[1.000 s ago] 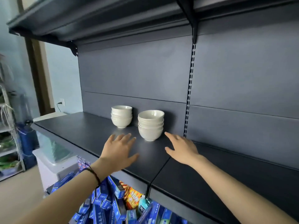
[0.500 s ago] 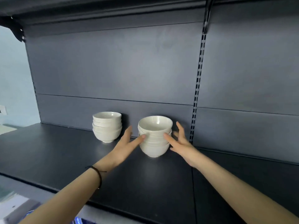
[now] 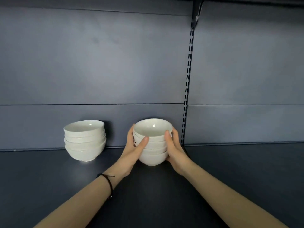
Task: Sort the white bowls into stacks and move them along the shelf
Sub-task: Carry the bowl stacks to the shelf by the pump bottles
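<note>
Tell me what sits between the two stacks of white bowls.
In the head view, only bare dark shelf lies between the left stack and the right stack, plus the left hand gripping the right stack's left side.

Fingertips of the left hand [image 3: 133, 151] and right hand [image 3: 174, 151] are hidden behind the stack of bowls [image 3: 152, 143]. The left forearm [image 3: 79, 203] and right forearm [image 3: 230, 199] are cut off at 7 and 5 o'clock, the bracket [image 3: 196, 7] at 1 o'clock.
</note>
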A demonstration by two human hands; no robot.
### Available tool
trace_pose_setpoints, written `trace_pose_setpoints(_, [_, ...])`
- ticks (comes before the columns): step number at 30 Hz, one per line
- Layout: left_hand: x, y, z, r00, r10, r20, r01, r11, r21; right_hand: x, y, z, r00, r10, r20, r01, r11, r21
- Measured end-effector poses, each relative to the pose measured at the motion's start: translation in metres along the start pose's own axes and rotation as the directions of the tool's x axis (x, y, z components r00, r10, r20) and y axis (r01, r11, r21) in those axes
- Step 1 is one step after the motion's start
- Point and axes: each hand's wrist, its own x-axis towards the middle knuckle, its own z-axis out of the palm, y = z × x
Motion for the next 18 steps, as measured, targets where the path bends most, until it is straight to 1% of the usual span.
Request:
trace_pose_setpoints(5, [0.006, -0.006, 0.0, 1.0, 0.012, 0.001, -0.012, 0.997, -0.082, 0.001, 0.004, 0.011, 0.995, 0.015, -0.099, -0.016, 1.0, -0.009])
trace_pose_setpoints(10, [0.008, -0.007, 0.0, 1.0, 0.007, -0.007, -0.008, 0.992, -0.127, -0.004, 0.004, 0.017, 0.995, 0.001, -0.1, -0.002, 1.0, -0.011])
trace_pose_setpoints(18, [0.003, 0.009, 0.018, 0.999, 0.04, 0.011, -0.038, 0.993, -0.108, -0.021, -0.012, 0.007, 0.992, -0.038, -0.123, 0.041, 0.999, 0.024])
